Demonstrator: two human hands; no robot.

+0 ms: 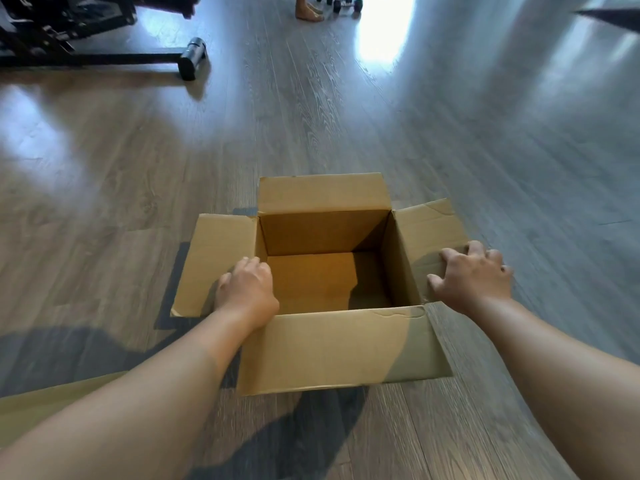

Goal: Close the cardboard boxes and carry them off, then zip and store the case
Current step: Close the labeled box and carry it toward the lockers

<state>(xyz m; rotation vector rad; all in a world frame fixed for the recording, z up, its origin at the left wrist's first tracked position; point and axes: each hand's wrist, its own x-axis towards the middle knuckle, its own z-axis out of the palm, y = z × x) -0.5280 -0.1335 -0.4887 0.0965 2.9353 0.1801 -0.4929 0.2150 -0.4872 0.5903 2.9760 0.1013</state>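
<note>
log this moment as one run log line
box: open, empty, on floor | left hand: on left flap | right hand: gripping right flap | phase: closing not started
</note>
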